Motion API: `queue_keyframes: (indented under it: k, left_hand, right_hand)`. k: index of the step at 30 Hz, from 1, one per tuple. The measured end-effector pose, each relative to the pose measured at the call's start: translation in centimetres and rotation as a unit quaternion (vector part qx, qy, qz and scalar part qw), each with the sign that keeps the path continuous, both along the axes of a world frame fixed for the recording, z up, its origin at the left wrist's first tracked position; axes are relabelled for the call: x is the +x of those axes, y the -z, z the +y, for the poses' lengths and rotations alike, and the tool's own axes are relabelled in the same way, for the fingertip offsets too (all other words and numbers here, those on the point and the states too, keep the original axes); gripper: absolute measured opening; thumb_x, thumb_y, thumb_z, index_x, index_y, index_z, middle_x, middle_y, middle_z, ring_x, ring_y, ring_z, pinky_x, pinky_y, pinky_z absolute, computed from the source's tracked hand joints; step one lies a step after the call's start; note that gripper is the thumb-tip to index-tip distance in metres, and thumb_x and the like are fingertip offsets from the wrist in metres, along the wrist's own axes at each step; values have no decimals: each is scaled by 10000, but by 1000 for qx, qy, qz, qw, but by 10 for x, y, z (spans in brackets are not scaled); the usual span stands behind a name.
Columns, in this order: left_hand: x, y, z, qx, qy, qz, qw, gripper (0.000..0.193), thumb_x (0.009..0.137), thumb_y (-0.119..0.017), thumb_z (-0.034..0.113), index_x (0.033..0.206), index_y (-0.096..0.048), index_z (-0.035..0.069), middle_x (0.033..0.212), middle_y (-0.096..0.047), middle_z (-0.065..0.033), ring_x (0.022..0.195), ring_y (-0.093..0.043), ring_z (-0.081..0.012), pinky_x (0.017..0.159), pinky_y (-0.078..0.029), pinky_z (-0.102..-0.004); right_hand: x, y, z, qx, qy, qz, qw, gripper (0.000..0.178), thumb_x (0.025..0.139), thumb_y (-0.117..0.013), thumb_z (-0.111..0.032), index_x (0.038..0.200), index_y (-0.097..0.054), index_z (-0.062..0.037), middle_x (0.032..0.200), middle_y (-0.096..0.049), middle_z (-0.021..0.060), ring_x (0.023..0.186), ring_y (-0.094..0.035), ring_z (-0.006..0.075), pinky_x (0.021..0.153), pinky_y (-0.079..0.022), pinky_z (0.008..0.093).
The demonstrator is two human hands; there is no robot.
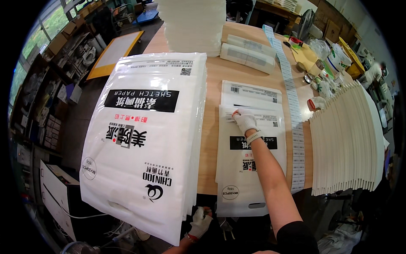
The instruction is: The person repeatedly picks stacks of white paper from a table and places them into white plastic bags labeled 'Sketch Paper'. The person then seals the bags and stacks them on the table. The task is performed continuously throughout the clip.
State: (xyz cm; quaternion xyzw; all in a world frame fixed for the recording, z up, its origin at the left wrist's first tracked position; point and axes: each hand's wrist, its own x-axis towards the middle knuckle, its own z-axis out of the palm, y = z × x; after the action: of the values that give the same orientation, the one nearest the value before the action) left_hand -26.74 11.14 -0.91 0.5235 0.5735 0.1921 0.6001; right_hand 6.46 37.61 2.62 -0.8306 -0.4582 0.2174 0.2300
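My right hand (245, 121), in a white glove with bare fingertips, rests on the upper part of a white printed plastic paper bag (243, 197). Its fingers are bent and pressed together; whatever they may pinch is too small to make out. Another such bag (252, 88) shows beneath, offset toward the far side. Low in the view, my left hand (200, 223), also gloved, hangs below the table's near edge with curled fingers, and I cannot see what is in them. Beside it on the left lies a tall stack of larger white printed bags (139, 122), overhanging the edge.
A long strip of label stickers (293, 106) runs along the table's right side. White paper sheets (344, 139) stand fanned at the right. Farther back are a tall white stack (192, 27), wrapped bundles (247, 57), tape and clutter. Shelves (46, 114) line the left.
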Motion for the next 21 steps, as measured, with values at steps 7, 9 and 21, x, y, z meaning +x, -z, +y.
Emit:
queue_keyframes:
  k: [7, 9, 21]
  left_hand:
    - [22, -2, -2, 36, 57, 33, 997, 223, 816, -579, 153, 952, -534, -19, 899, -603, -159, 771, -595, -234, 693, -462, -297]
    - [26, -12, 1, -11, 82, 38, 996, 210, 831, -559, 166, 931, -541, -19, 858, -600, -139, 738, -572, -192, 670, -448, -282]
    - [51, -107, 55, 308, 163, -221, 911, 139, 877, -479, 111, 840, -492, -22, 712, -479, -109, 599, -495, -219, 546, -408, -318]
  right_hand:
    - [-10, 11, -1, 2, -18, -58, 998, 220, 770, -551, -283, 907, -644, -138, 887, -627, 154, 860, -584, 330, 736, -465, 406]
    - [-20, 7, -2, 2, -10, -66, 998, 267, 759, -570, -294, 956, -625, -122, 954, -608, 177, 895, -572, 345, 764, -464, 410]
    - [2, -45, -238, 52, 97, -128, 986, 361, 820, -516, -318, 1014, -541, -14, 1020, -565, 203, 939, -537, 381, 805, -423, 439]
